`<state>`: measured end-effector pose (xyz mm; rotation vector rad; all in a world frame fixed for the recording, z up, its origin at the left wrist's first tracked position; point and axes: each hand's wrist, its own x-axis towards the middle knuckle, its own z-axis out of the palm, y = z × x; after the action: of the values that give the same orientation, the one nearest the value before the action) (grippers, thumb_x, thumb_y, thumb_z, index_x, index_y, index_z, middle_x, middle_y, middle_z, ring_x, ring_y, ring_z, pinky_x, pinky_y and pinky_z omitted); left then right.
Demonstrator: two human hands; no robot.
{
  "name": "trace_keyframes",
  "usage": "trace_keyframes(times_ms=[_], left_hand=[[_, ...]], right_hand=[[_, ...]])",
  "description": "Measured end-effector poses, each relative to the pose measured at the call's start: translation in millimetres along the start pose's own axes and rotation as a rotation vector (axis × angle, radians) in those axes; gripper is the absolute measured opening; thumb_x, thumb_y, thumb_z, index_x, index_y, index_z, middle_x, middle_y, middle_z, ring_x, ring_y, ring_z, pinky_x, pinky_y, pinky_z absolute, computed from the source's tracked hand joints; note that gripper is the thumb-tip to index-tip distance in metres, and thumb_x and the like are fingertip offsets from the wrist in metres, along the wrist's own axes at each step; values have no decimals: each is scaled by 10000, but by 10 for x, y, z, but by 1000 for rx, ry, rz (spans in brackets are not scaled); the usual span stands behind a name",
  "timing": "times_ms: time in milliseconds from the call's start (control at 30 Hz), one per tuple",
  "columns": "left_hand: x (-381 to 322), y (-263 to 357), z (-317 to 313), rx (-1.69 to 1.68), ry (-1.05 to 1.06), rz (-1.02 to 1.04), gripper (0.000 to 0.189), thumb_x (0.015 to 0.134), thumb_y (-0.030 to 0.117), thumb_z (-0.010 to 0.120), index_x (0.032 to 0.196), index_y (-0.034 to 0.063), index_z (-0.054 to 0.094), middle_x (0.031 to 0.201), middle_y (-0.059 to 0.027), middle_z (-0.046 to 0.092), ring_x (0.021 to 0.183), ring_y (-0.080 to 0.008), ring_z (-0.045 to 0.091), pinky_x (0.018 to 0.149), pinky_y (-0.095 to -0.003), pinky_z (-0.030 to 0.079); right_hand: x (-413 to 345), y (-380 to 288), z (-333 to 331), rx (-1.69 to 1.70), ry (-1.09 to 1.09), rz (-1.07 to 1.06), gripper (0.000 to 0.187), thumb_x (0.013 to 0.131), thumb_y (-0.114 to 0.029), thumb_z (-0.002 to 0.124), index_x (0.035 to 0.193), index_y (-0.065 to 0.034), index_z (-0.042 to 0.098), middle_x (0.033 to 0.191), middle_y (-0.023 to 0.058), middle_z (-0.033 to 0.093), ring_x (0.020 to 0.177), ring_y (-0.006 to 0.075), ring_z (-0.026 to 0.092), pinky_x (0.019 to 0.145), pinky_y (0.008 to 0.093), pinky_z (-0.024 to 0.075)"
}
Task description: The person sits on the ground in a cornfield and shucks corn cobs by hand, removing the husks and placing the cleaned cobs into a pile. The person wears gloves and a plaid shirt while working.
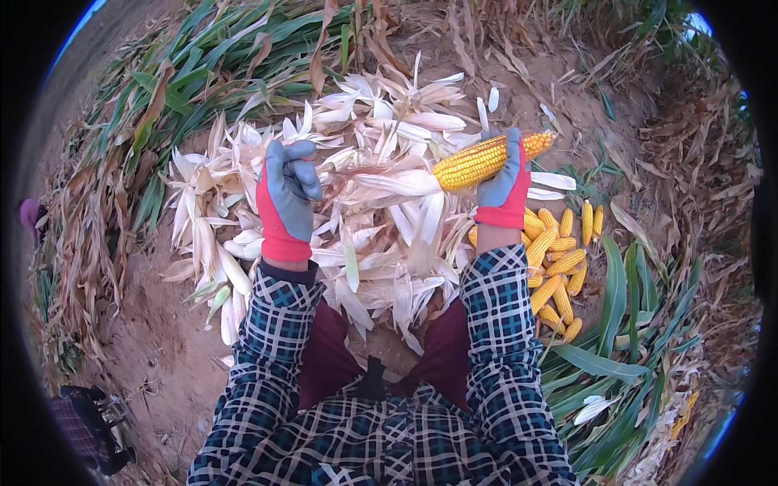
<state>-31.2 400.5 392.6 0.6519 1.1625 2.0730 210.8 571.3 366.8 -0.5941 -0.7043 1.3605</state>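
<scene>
My right hand (504, 176), in a grey and red work glove, grips a bare yellow ear of corn (468, 163) that tilts up to the right. Pale husk (395, 184) still hangs from the ear's left end, with brown silk strands (346, 179) beside it. To the left, my left hand (290, 191) wears a matching glove and is raised over the husk pile with its fingers curled. Whether anything thin lies inside those fingers is hidden. Beneath both hands spreads a heap of dry husks (364, 243).
Husked yellow cobs (562, 267) lie piled on the soil right of my forearm. Unhusked ears (234, 267) rest at the heap's left edge. Cut green stalks (243, 54) lie at upper left, more leaves (614, 358) at lower right. A person (85, 425) shows at lower left.
</scene>
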Motion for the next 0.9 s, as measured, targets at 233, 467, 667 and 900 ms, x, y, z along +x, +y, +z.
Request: trace_keyframes(times_ms=[233, 467, 667, 900], left_hand=[[-506, -370, 534, -165, -489, -807, 666, 1023, 649, 449, 1226, 38, 619, 901, -53, 703, 756, -171, 689, 692, -323, 571], [61, -520, 105, -661, -185, -392, 418, 969, 349, 681, 1266, 71, 585, 1119, -94, 664, 1028, -237, 666, 944, -407, 543], [100, -640, -34, -496, -7, -234, 350, 954, 318, 713, 1168, 59, 615, 971, -86, 669, 894, -230, 688, 842, -368, 565], [130, -482, 94, -378, -211, -422, 401, 965, 399, 697, 1178, 80, 582, 974, -99, 688, 864, -232, 702, 770, -389, 587]], right_hand=[[-711, -38, 469, -112, -325, -31, 606, 858, -101, 812, 1389, -17, 532, 1318, 114, 622, 1196, 185, 608, 1015, 318, 485], [-1118, -148, 520, -859, -1141, -341, 851, 779, -53, 795, 1537, -75, 409, 1543, 179, 447, 1462, 358, 415, 1190, 433, 365], [-1054, -43, 305, -388, -875, 609, 738, 952, -111, 693, 1569, 11, 309, 1520, 197, 450, 1394, 248, 479, 1118, 397, 440], [-1335, 205, 544, -493, -748, 739, 432, 910, -269, 779, 1218, -48, 574, 838, 24, 655, 659, 100, 639, 536, 231, 476]])
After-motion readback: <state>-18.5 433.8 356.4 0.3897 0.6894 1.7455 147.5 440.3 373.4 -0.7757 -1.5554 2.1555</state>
